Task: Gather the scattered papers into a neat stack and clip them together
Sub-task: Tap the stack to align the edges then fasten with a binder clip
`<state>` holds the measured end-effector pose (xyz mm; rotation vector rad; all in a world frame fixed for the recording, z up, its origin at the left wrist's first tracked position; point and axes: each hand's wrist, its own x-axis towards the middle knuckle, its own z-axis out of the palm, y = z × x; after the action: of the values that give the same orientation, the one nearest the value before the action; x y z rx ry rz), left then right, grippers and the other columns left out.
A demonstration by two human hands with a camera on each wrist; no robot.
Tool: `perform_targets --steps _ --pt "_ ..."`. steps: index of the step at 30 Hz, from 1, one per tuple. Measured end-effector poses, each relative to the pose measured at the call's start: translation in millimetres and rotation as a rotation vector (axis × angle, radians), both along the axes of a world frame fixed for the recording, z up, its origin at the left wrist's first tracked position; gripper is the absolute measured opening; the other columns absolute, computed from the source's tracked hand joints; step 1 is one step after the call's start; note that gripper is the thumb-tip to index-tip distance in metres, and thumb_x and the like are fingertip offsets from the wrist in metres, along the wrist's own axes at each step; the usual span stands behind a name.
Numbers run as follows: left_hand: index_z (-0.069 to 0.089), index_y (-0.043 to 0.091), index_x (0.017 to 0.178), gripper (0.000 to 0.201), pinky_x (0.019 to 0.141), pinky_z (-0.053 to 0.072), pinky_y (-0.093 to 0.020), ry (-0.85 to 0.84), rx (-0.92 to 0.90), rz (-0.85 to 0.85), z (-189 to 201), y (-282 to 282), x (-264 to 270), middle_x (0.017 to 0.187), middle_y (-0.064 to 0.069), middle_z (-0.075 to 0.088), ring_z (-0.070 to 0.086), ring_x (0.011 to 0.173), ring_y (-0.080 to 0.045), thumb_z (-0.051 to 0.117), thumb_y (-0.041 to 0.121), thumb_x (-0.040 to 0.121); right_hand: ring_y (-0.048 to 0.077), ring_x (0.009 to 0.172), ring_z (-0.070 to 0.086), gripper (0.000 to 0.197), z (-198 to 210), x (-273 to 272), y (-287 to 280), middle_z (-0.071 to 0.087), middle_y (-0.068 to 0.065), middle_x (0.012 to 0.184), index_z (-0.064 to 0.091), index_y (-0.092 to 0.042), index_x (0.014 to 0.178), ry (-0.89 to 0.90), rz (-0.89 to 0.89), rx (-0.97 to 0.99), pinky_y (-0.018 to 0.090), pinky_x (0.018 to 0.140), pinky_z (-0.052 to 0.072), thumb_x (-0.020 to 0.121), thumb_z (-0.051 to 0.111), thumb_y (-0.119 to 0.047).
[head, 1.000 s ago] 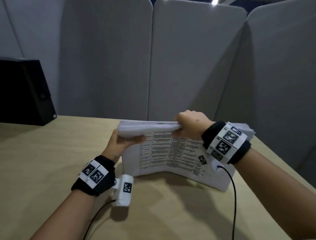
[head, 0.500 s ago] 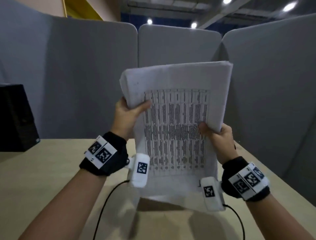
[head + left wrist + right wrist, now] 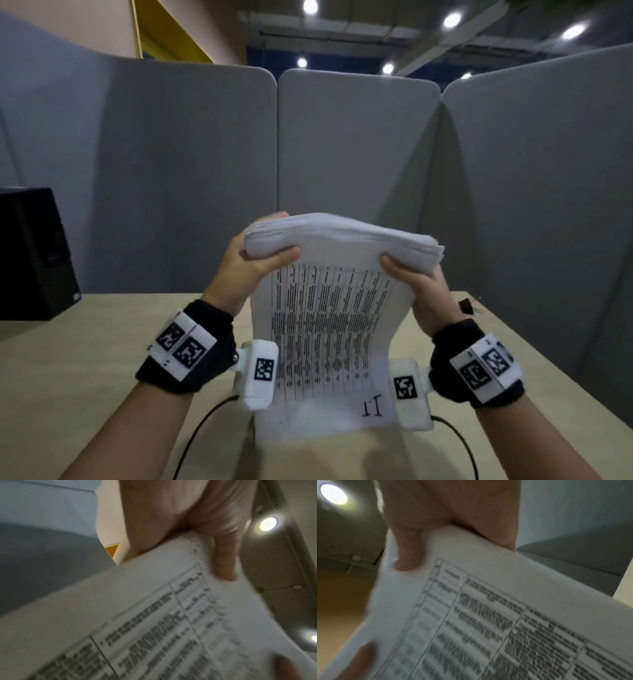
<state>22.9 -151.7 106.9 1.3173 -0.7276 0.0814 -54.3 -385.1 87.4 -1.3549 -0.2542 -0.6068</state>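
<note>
A thick stack of white papers (image 3: pixel 329 329) with a printed table on the front sheet stands on its lower edge on the wooden table (image 3: pixel 85 359). Its top bends away from me. My left hand (image 3: pixel 260 263) grips the upper left corner, thumb on the front sheet. My right hand (image 3: pixel 414 281) grips the upper right edge the same way. In the left wrist view the left thumb presses the paper stack (image 3: pixel 154 615). In the right wrist view the right thumb lies on the paper stack (image 3: pixel 488 615). A black binder clip (image 3: pixel 466 305) lies on the table behind my right hand.
Grey partition panels (image 3: pixel 356 144) close off the back and right of the table. A black box (image 3: pixel 34 253) stands at the far left. Cables run from both wrist cameras over the table toward me.
The stack was lifted from lying on the table to upright, then came down lower with its top bending away. Both hands moved to its upper corners.
</note>
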Motion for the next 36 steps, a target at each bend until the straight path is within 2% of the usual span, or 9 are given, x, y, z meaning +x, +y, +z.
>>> perform_targets --steps 3,7,12,15,21,26,29,32,36 --pt "0.066 0.014 0.095 0.020 0.073 0.053 -0.012 -0.083 -0.064 0.170 -0.3 -18.1 -8.0 0.081 0.016 0.074 0.068 0.080 0.002 0.069 0.008 0.076 0.011 0.071 0.067 0.009 0.1 4.4 14.8 0.072 -0.004 0.071 0.068 -0.009 0.081 -0.043 -0.165 0.062 0.025 0.067 0.055 0.075 0.069 -0.015" --pt "0.061 0.019 0.091 0.018 0.073 0.051 -0.012 -0.175 -0.110 0.382 14.8 -33.4 -16.0 0.082 0.014 0.064 0.063 0.071 0.009 0.061 0.003 0.085 0.017 0.069 0.060 0.014 17.8 7.5 31.1 0.065 -0.007 0.061 0.064 -0.013 0.069 -0.087 -0.332 0.086 0.030 0.066 0.053 0.083 0.065 -0.016" --pt "0.040 0.027 0.120 0.048 0.075 0.056 -0.022 -0.218 -0.099 0.307 44.4 -26.2 -24.4 0.109 0.009 0.050 0.058 0.089 -0.005 0.061 0.001 0.085 0.024 0.084 0.065 0.012 46.9 -1.2 30.8 0.069 0.004 0.082 0.066 -0.012 0.081 -0.129 -0.232 0.032 0.037 0.078 0.055 0.080 0.066 -0.024" --pt "0.029 0.026 0.135 0.071 0.090 0.053 -0.032 -0.070 -0.032 0.279 34.8 -11.2 -22.8 0.129 -0.002 0.048 0.059 0.104 -0.012 0.067 0.005 0.080 0.023 0.083 0.068 0.040 40.2 -4.3 17.1 0.069 0.008 0.090 0.065 -0.005 0.098 -0.017 -0.155 -0.004 0.033 0.073 0.058 0.067 0.070 -0.031" --pt "0.036 0.019 0.136 0.108 0.071 0.057 -0.033 0.203 0.037 0.101 4.7 1.3 -16.1 0.124 -0.013 0.057 0.063 0.103 -0.028 0.087 0.043 0.044 0.021 0.077 0.070 0.068 21.1 0.1 3.1 0.072 0.008 0.087 0.063 -0.006 0.106 0.095 -0.024 -0.017 0.031 0.064 0.057 0.051 0.080 -0.043" --pt "0.030 0.030 0.134 0.090 0.088 0.052 -0.038 0.134 -0.027 0.071 17.3 -6.7 -19.4 0.119 -0.001 0.051 0.058 0.104 -0.019 0.079 0.031 0.059 0.013 0.065 0.067 0.050 25.3 2.2 2.0 0.068 0.002 0.081 0.061 -0.013 0.103 0.093 -0.005 -0.035 0.022 0.048 0.050 0.061 0.070 -0.039" --pt "0.031 0.022 0.136 0.076 0.087 0.053 -0.037 0.184 -0.093 0.100 13.3 -1.1 -12.5 0.118 -0.001 0.057 0.061 0.099 -0.015 0.070 0.023 0.071 0.017 0.073 0.070 0.075 15.9 6.7 -5.3 0.071 0.004 0.088 0.062 -0.012 0.107 0.129 -0.028 -0.038 0.028 0.055 0.055 0.045 0.082 -0.050" --pt "0.040 0.022 0.122 0.055 0.086 0.051 -0.026 0.134 -0.153 0.304 -3.3 -9.0 -11.9 0.120 0.000 0.056 0.059 0.103 -0.013 0.070 0.020 0.076 0.025 0.082 0.070 0.089 6.1 12.5 -1.3 0.072 0.011 0.094 0.062 -0.004 0.109 0.144 -0.028 -0.006 0.034 0.066 0.057 0.037 0.088 -0.049" --pt "0.051 0.016 0.104 0.032 0.076 0.051 -0.013 0.008 -0.220 0.630 -21.5 -17.4 -13.3 0.103 0.007 0.058 0.056 0.094 -0.005 0.071 0.016 0.079 0.021 0.075 0.071 0.079 2.4 16.3 0.8 0.074 0.006 0.084 0.065 -0.007 0.098 0.116 -0.024 0.019 0.030 0.062 0.057 0.036 0.086 -0.052"
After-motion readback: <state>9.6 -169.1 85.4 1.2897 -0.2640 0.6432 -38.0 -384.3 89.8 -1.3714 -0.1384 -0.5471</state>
